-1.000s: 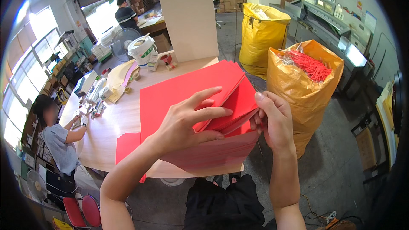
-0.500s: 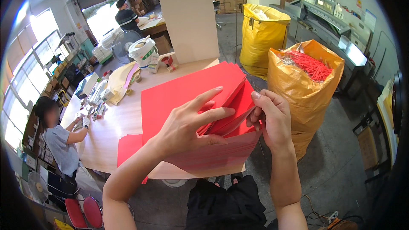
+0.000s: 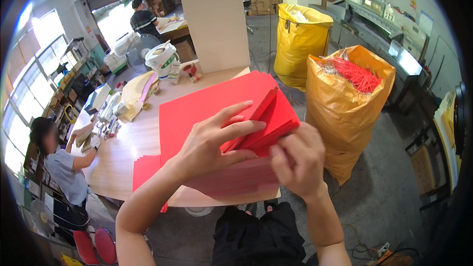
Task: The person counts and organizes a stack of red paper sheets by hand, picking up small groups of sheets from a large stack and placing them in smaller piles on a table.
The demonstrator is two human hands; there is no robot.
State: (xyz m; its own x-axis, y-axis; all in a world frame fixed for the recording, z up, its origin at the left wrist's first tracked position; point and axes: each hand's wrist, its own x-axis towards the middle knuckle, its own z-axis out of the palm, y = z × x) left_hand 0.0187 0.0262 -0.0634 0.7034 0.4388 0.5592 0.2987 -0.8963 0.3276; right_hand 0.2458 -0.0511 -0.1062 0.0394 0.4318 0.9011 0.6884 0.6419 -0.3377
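Observation:
A thick stack of red paper sheets (image 3: 212, 103) lies on the near corner of a wooden table (image 3: 128, 143). My left hand (image 3: 214, 140) lies flat on top of the stack, fingers spread, pressing it down. My right hand (image 3: 295, 160) pinches the lifted right edge of several top sheets (image 3: 276, 118), which fan upward off the pile. A few more red sheets (image 3: 145, 167) lie flat on the table to the left of the stack.
An orange sack (image 3: 345, 108) of red strips stands right of the table, a yellow sack (image 3: 298, 39) behind it. A tall white board (image 3: 217, 24), a white bucket (image 3: 160, 61) and clutter sit at the table's far end. One person (image 3: 61, 167) sits at left, another (image 3: 143, 19) stands far back.
My right hand has slid down and left along the stack's right edge, and the lifted top sheets now fan out more. My left hand stays flat on the pile.

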